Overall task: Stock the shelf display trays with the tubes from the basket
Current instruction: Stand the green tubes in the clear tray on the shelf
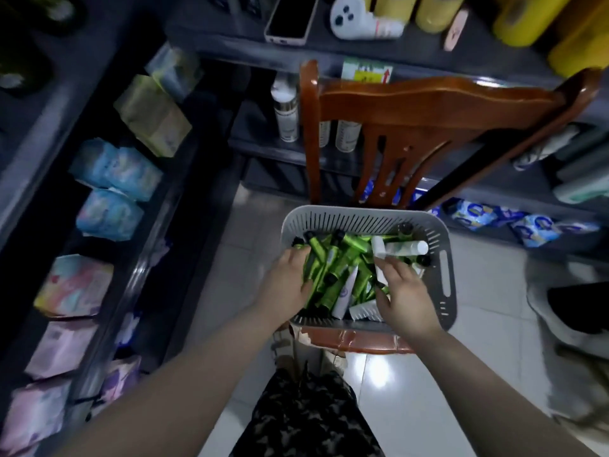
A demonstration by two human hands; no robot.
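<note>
A grey slotted plastic basket [362,216] rests on the seat of a wooden chair [428,103]. It holds several shiny green tubes [333,258] with black caps and a few white tubes [400,248]. My left hand [290,282] is inside the basket at its left side, fingers curled over green tubes. My right hand [402,291] is in the basket's right half, fingers spread over white and green tubes. Whether either hand has a firm grip on a tube is not clear.
A dark shelf unit [138,206] on the left carries soft pastel packs. Another shelf [329,47] behind the chair holds a phone [290,18], yellow rolls [438,8] and white bottles [286,117]. Blue packs [494,219] lie low on the right. The floor is white tile.
</note>
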